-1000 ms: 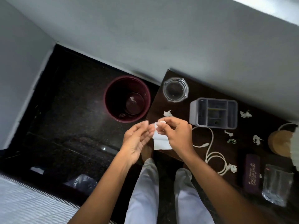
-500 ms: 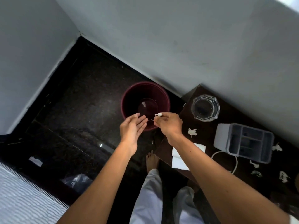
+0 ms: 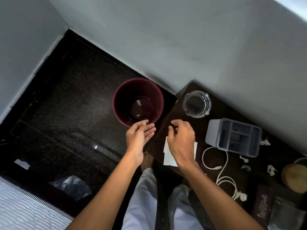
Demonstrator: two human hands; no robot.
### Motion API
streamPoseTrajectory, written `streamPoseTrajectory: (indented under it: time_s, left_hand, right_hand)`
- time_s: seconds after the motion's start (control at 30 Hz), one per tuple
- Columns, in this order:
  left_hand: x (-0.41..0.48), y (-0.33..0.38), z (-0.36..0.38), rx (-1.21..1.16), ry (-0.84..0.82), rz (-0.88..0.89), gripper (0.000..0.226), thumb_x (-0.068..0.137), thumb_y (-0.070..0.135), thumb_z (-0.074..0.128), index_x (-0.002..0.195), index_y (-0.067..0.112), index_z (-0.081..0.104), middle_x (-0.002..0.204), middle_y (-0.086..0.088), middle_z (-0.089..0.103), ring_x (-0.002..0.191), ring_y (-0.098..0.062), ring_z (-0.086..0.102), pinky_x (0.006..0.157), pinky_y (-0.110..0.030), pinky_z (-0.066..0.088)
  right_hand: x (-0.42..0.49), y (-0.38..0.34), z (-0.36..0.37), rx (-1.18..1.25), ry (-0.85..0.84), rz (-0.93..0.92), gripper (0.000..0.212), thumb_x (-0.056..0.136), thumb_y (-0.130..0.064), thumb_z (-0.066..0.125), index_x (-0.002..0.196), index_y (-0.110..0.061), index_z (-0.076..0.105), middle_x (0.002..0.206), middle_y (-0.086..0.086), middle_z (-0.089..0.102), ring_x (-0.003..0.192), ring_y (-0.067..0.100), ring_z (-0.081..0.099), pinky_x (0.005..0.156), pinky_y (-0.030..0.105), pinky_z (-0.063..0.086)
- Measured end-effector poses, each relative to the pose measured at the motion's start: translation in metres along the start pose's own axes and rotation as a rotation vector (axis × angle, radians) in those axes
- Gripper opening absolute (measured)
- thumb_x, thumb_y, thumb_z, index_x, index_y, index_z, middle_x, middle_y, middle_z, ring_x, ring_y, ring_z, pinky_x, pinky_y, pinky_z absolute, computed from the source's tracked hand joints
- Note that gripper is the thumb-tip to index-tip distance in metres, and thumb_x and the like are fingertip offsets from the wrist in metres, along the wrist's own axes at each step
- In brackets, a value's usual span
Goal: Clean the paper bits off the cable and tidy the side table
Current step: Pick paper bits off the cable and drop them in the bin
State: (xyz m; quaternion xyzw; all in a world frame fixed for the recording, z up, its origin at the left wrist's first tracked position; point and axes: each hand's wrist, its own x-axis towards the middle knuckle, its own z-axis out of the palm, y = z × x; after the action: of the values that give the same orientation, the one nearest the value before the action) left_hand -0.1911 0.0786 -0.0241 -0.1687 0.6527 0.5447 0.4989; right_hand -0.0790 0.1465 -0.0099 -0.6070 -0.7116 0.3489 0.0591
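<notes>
Hands sit side by side at the left edge of the dark wooden bench (image 3: 182, 117). The left hand (image 3: 140, 136) is turned palm up with its fingers relaxed and nearly straight, holding nothing; its fingertips reach over the near rim of the round maroon plastic bin (image 3: 116, 103), which stands on the black stone floor against the bench's left edge. The right hand (image 3: 181, 140) hangs back-up over the bench with its fingers curled downward. Whether they pinch anything cannot be told. Under it lie white paper sheets (image 3: 168, 159), overlapping and partly hidden by the hand, at the bench's near left corner.

The thin white cable (image 3: 222, 171) lies in loose loops on the bench, right of the sheets and near the front edge, one plug end free inside the curve. A crumpled wad of white paper (image 3: 241, 196) clings to its other end, just beside a dark oblong box with gold lettering (image 3: 262, 205). More torn white paper bits (image 3: 271, 170) are scattered toward the bench's right edge.

A grey plastic organiser with open compartments (image 3: 232, 136) stands behind the cable. A round clear glass ashtray (image 3: 196, 103) sits at the far left corner. A round cork-coloured object (image 3: 294, 178) and a clear glass tumbler (image 3: 282, 214) are at the right edge.
</notes>
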Motion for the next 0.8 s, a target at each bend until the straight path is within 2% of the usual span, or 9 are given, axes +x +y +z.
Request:
streamPoseTrajectory:
  time_s: [0.1, 0.27, 0.4, 0.53, 0.67, 0.73, 0.8]
  left_hand:
    - [-0.011, -0.014, 0.014, 0.027, -0.034, -0.014, 0.022, 0.105, 0.017, 0.053, 0.119, 0.007, 0.067, 0.105, -0.014, 0.078, 0.093, -0.018, 0.078, 0.079, -0.025, 0.062]
    - [-0.02, -0.031, 0.031, 0.092, -0.06, -0.007, 0.02, 0.105, 0.014, 0.054, 0.116, 0.007, 0.068, 0.102, -0.014, 0.078, 0.089, -0.019, 0.077, 0.079, -0.027, 0.061]
    - [-0.022, -0.038, 0.036, 0.15, -0.07, 0.024, 0.017, 0.104, 0.015, 0.055, 0.113, 0.009, 0.069, 0.099, -0.012, 0.078, 0.085, -0.016, 0.077, 0.076, -0.024, 0.062]
    - [-0.019, -0.041, 0.039, 0.185, -0.075, 0.055, 0.016, 0.105, 0.015, 0.053, 0.107, 0.013, 0.069, 0.098, -0.011, 0.078, 0.085, -0.015, 0.076, 0.077, -0.025, 0.061]
    - [-0.015, -0.039, 0.042, 0.232, -0.06, 0.115, 0.013, 0.103, 0.015, 0.057, 0.106, 0.017, 0.069, 0.099, -0.008, 0.077, 0.088, -0.015, 0.076, 0.078, -0.024, 0.059]
    - [-0.013, -0.038, 0.043, 0.277, -0.04, 0.175, 0.012, 0.101, 0.016, 0.061, 0.106, 0.022, 0.07, 0.1, -0.004, 0.077, 0.089, -0.012, 0.076, 0.079, -0.023, 0.06]
    - [-0.012, -0.035, 0.044, 0.319, -0.042, 0.227, 0.014, 0.099, 0.018, 0.064, 0.106, 0.029, 0.071, 0.104, 0.0, 0.076, 0.092, -0.01, 0.076, 0.082, -0.024, 0.06]
  right_hand:
    - [-0.006, 0.017, -0.014, -0.187, 0.043, -0.036, 0.031, 0.094, -0.014, 0.063, 0.125, -0.01, 0.063, 0.123, 0.011, 0.058, 0.108, 0.028, 0.058, 0.081, 0.024, 0.044]
    - [0.002, 0.039, -0.018, -0.272, -0.029, 0.067, 0.033, 0.096, -0.016, 0.062, 0.129, -0.015, 0.06, 0.13, 0.014, 0.052, 0.108, 0.035, 0.057, 0.087, 0.039, 0.05]
    - [0.008, 0.045, -0.015, -0.19, -0.002, 0.066, 0.027, 0.097, -0.02, 0.063, 0.123, -0.015, 0.064, 0.123, 0.013, 0.055, 0.098, 0.033, 0.063, 0.083, 0.041, 0.054]
    - [0.017, 0.049, -0.013, -0.169, 0.003, 0.018, 0.024, 0.094, -0.025, 0.067, 0.116, -0.016, 0.069, 0.115, 0.012, 0.059, 0.089, 0.028, 0.066, 0.078, 0.035, 0.053]
    - [0.026, 0.052, -0.013, -0.073, -0.012, -0.014, 0.01, 0.093, -0.015, 0.068, 0.101, -0.013, 0.073, 0.1, 0.01, 0.066, 0.083, 0.024, 0.067, 0.076, 0.036, 0.056]
    - [0.027, 0.05, -0.014, 0.043, -0.01, -0.004, 0.009, 0.092, -0.015, 0.07, 0.099, -0.012, 0.075, 0.096, 0.007, 0.07, 0.082, 0.016, 0.068, 0.078, 0.03, 0.057]
    - [0.026, 0.044, -0.015, 0.174, -0.004, 0.018, 0.011, 0.09, -0.018, 0.073, 0.099, -0.013, 0.076, 0.095, 0.001, 0.073, 0.082, 0.005, 0.067, 0.076, 0.014, 0.054]
